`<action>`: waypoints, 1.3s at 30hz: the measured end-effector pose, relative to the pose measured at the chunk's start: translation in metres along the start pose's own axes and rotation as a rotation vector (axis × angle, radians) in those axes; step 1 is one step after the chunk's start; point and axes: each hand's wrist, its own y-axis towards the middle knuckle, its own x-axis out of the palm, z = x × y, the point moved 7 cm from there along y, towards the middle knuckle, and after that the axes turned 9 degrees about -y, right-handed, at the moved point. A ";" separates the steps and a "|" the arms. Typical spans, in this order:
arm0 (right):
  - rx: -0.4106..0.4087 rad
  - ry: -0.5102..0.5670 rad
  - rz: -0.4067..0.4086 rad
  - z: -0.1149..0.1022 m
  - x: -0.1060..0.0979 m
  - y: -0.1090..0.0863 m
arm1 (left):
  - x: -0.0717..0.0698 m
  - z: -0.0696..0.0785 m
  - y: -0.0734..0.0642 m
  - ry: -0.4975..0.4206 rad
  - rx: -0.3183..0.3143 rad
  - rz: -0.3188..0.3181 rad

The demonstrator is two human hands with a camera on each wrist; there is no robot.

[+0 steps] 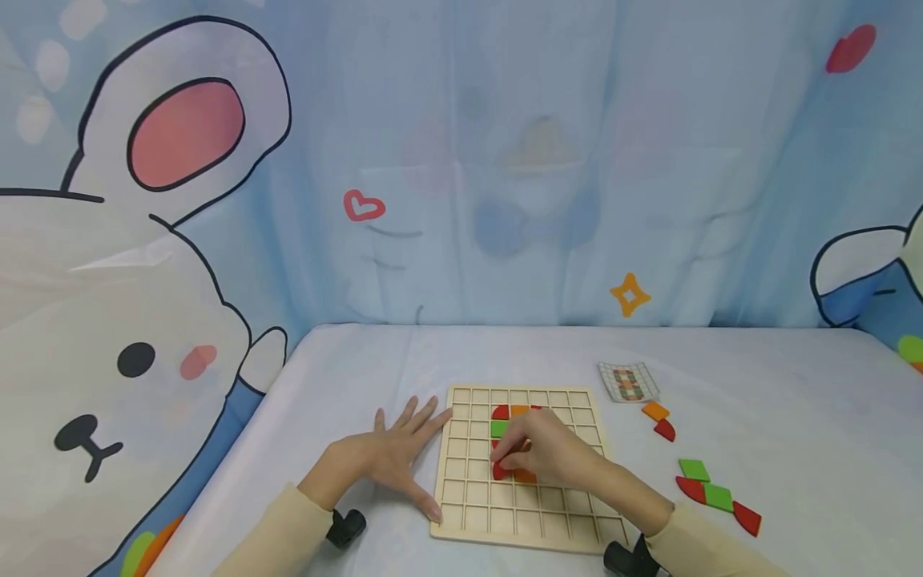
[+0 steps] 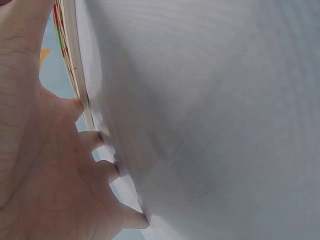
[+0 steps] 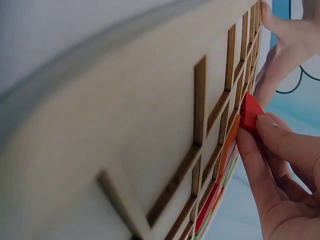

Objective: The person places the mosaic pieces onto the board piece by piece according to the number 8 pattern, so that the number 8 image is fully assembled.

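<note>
A square wooden grid board (image 1: 470, 501) lies on the white tablecloth. My right hand (image 1: 555, 453) is over its middle, pinching a red tile (image 3: 251, 112) with a curved side between thumb and fingers. The red tile is at the grid, beside an orange tile (image 1: 525, 476). Further up the grid sit a green tile (image 1: 499, 429), a red tile (image 1: 501, 412) and an orange tile (image 1: 518, 409), the rest of the group partly hidden by the right hand. Fingers spread, my left hand (image 1: 395, 457) rests flat on the cloth, thumb and index fingertip at the board's left edge.
Right of the board lie loose tiles: orange (image 1: 654, 410) and red (image 1: 665, 430) by a small pattern card (image 1: 629, 383), then a row of green (image 1: 693, 469) and red (image 1: 747, 518) ones nearer me. A blue printed curtain (image 1: 461, 264) hangs behind the table.
</note>
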 end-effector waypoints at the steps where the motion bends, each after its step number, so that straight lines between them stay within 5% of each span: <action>1: 0.002 -0.012 0.004 -0.001 0.000 0.000 | 0.000 0.000 0.000 0.000 0.000 0.001; 17: -0.152 -0.172 -0.084 -0.017 0.005 0.002 | 0.000 -0.001 0.000 0.008 -0.001 0.008; 23: -0.185 -0.293 -0.043 -0.024 0.005 -0.002 | 0.000 0.000 0.000 0.006 0.005 0.009; 39: -0.207 -0.312 -0.050 -0.023 0.006 -0.001 | -0.002 0.003 0.000 0.008 -0.001 0.007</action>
